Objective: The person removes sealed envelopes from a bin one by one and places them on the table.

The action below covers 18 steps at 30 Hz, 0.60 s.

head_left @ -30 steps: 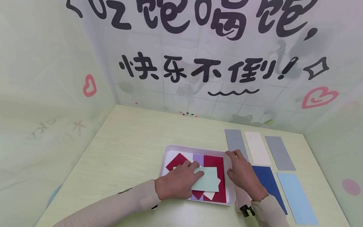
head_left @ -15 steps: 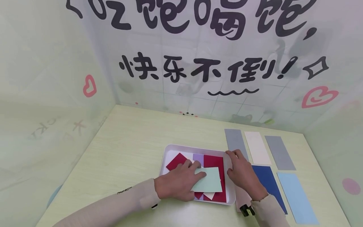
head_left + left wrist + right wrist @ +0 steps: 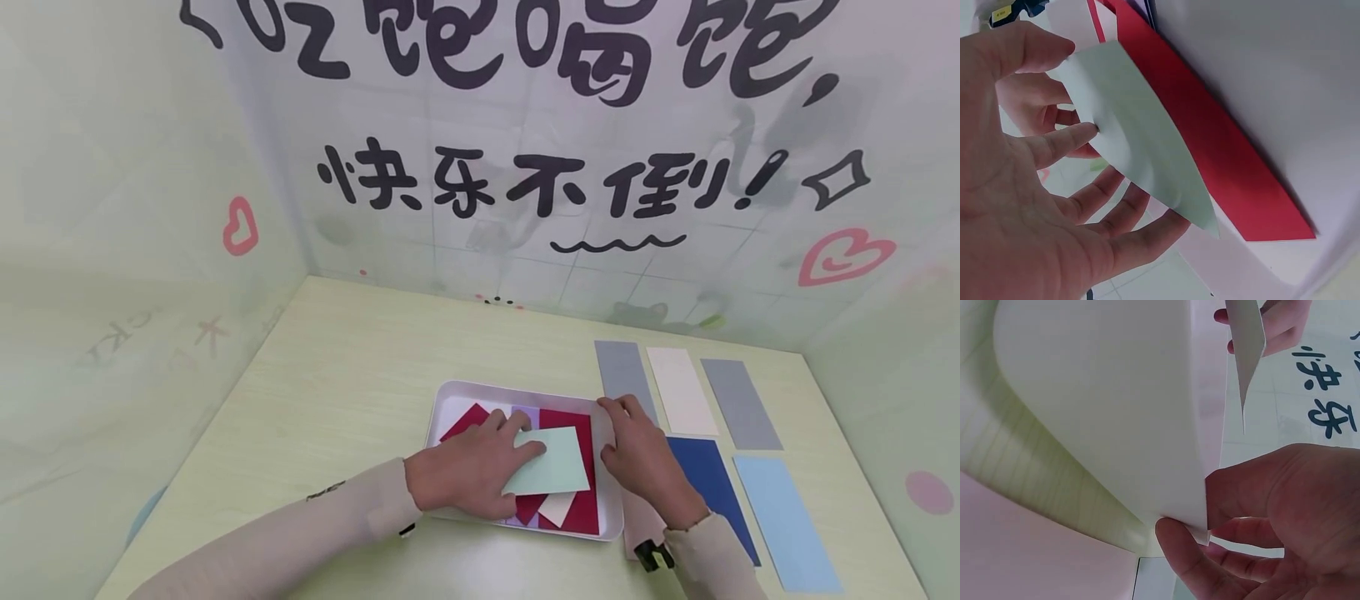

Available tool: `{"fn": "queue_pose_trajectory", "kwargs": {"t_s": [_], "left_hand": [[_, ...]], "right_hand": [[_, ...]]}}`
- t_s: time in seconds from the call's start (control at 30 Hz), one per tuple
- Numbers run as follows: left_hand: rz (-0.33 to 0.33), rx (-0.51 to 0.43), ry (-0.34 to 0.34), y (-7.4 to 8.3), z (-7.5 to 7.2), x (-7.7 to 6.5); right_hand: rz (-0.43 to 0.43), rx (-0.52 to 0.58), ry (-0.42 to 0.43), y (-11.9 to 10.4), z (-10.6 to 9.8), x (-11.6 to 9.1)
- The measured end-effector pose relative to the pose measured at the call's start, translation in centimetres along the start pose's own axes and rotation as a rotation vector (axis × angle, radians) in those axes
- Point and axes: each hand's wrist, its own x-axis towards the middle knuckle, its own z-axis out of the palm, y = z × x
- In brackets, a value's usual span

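My left hand (image 3: 480,467) holds a pale green card (image 3: 555,462) by its edges, between thumb and fingertips. The left wrist view has the card (image 3: 1132,128) bowed slightly and raised off the cards beneath. Under it stands a white tray (image 3: 480,388) with crimson cards (image 3: 566,425), a lilac card (image 3: 527,413) and a cream card (image 3: 557,508) overlapping inside. My right hand (image 3: 641,458) pinches the tray's right rim near the far corner. In the right wrist view, its thumb and fingers lie on either side of the tray wall (image 3: 1104,412).
Cards lie flat in rows right of the tray: grey (image 3: 742,404), pale pink (image 3: 681,392), dark blue (image 3: 712,492), light blue (image 3: 787,525) and another grey one (image 3: 621,367). A pinkish card (image 3: 640,525) is partly under my right arm. Printed sheeting walls (image 3: 510,275) enclose the table.
My left hand has lifted the pale green card off the pile and tilted it, uncovering more of the cream and crimson cards. The right hand has stayed on the tray rim.
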Motion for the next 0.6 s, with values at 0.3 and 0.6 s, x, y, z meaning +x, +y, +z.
{"fn": "queue_pose_trajectory", "kwargs": {"t_s": [0.3,0.6], "left_hand": [[-0.036,0.023,0.019,-1.5,-1.5,0.2],[-0.091,0.018,0.039,-2.9,-2.7,0.3]], "right_hand": [[0.015,0.003,-0.013,0.1,0.1,0.0],[0.014,0.005,-0.009,0.1,0.2,0.0]]}}
